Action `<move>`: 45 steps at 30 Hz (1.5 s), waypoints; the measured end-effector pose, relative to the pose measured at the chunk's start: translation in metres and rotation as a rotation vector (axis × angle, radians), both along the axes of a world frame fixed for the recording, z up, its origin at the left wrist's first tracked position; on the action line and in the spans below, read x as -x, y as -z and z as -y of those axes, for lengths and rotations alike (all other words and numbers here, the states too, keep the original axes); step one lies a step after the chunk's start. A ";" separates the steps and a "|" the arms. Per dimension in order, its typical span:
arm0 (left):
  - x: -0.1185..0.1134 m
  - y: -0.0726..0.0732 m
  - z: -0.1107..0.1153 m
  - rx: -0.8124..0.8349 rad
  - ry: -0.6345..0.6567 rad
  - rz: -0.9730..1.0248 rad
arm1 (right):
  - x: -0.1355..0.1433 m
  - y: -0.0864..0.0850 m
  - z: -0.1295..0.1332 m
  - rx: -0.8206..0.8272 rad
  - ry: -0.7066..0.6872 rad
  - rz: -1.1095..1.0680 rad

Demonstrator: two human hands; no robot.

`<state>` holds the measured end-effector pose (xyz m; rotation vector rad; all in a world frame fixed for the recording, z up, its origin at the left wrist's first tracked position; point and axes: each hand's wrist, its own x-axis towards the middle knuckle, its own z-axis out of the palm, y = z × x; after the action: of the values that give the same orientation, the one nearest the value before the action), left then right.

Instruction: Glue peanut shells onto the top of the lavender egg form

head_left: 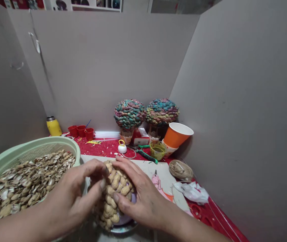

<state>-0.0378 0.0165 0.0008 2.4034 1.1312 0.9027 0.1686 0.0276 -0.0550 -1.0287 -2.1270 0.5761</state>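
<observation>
A purple ball partly covered in peanut shells [115,184] sits in front of me, its lower edge on a shiny round rim [123,229]. My right hand [135,185] wraps around its right side, thumb on the shells and fingers over the top. Bare purple surface shows beside that thumb and low on the front. At the ball's left side, my left hand [85,186] has its thumb and forefinger curled close together against the shells; anything between the tips is hidden. To the left stands a green basket [74,144] full of loose peanut shells [32,181].
Behind are two colourful shell-covered balls on pots [129,114], red cups [81,131], a yellow bottle [53,127] and green-handled pliers [147,156]. To the right are orange paper cups [176,136], twine [181,169], a pink glue gun [156,181] and a plastic bag [194,192]. Grey panels enclose the table.
</observation>
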 end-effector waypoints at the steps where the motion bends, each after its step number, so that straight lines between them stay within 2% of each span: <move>1: 0.001 0.001 -0.004 -0.001 -0.052 0.014 | 0.000 0.001 0.000 -0.011 -0.005 -0.001; 4: 0.002 0.005 -0.016 0.084 -0.131 0.016 | 0.000 0.005 0.000 -0.032 -0.002 0.005; 8: 0.001 0.008 -0.024 0.391 -0.031 0.034 | -0.001 0.011 -0.001 -0.037 0.012 0.009; 11: 0.001 0.010 -0.026 0.481 0.031 0.060 | -0.001 0.013 -0.001 -0.032 0.014 0.010; 18: 0.003 0.006 -0.023 0.458 0.029 0.020 | -0.005 0.011 0.003 -0.042 0.041 -0.025; 20: 0.003 0.005 -0.021 0.438 0.018 0.024 | -0.007 0.008 0.005 -0.149 0.041 -0.064; 24: 0.002 0.010 -0.018 0.426 -0.008 0.047 | -0.003 -0.003 0.012 -0.505 0.006 -0.064; 27: 0.000 0.015 -0.017 0.400 -0.014 0.081 | 0.004 -0.009 0.016 -0.627 -0.013 0.036; 36: -0.001 0.020 -0.013 0.342 -0.023 0.063 | 0.007 -0.006 0.020 -0.633 0.012 0.165; 45: -0.003 0.020 -0.009 0.342 -0.016 0.104 | 0.007 0.003 0.024 -0.618 0.037 0.162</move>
<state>-0.0351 0.0259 -0.0197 2.0518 1.1617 0.7596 0.1620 0.0034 -0.0585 -0.7718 -2.2030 -0.1929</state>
